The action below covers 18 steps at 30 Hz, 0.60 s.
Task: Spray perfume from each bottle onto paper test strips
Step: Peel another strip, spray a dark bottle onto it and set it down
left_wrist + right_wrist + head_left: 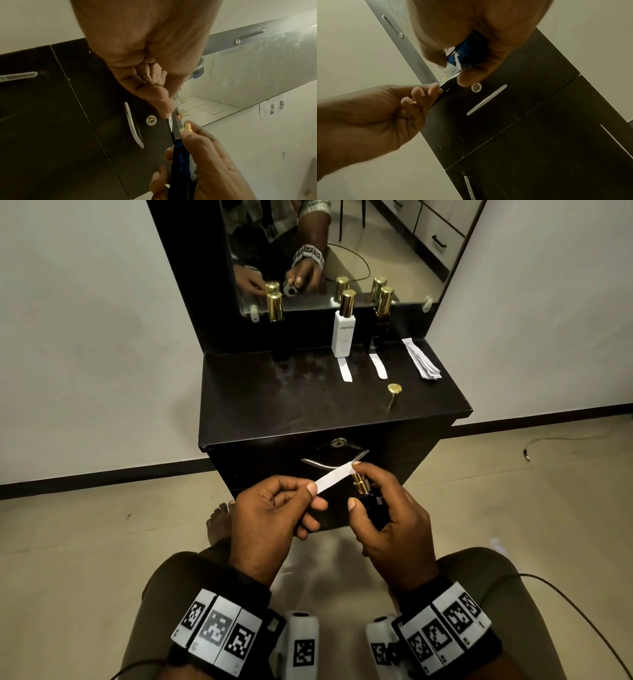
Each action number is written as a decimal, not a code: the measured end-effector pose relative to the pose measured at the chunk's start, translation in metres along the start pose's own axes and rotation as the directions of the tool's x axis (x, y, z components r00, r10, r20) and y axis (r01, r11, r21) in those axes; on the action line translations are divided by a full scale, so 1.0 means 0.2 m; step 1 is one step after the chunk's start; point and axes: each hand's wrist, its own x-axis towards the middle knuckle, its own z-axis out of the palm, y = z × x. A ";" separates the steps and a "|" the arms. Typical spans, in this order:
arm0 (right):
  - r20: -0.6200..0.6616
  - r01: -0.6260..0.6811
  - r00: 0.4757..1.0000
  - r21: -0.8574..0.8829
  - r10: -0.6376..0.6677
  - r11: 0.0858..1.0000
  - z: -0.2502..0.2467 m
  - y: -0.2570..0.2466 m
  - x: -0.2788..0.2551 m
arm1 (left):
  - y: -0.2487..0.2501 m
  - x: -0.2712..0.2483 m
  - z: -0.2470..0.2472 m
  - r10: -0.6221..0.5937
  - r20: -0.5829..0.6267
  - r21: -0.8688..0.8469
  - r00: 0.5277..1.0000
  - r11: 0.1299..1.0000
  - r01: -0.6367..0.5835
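The left hand is pinching one end of a white paper test strip between thumb and forefinger, holding it out in front of the drawer unit. The right hand is wrapping its fingers round a dark blue perfume bottle, uncapped, with the forefinger resting on top of the gold spray nozzle. The strip's free end is sitting right beside the nozzle; whether they are touching I cannot tell.

On the black surface behind, a white perfume bottle and a dark amber bottle are standing by the mirror, each with a gold cap on and each with a strip lying in front of it. A third dark bottle is standing further left. A loose gold cap is standing near the front right, and a stack of unused strips is lying at the far right.
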 end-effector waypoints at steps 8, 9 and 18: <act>0.039 0.067 0.997 -0.060 -0.065 0.996 0.01 0.00 0.00 | -0.01 0.00 0.01 -0.003 0.019 0.008 1.000 1.000 0.002; 0.045 0.079 0.996 -0.067 -0.076 0.995 0.02 0.00 0.00 | -0.01 0.00 0.00 -0.001 0.022 0.013 1.000 1.000 0.001; 0.064 0.089 0.994 -0.062 -0.085 0.994 0.02 0.01 0.00 | -0.01 0.00 0.01 0.017 0.039 0.035 0.999 0.999 -0.018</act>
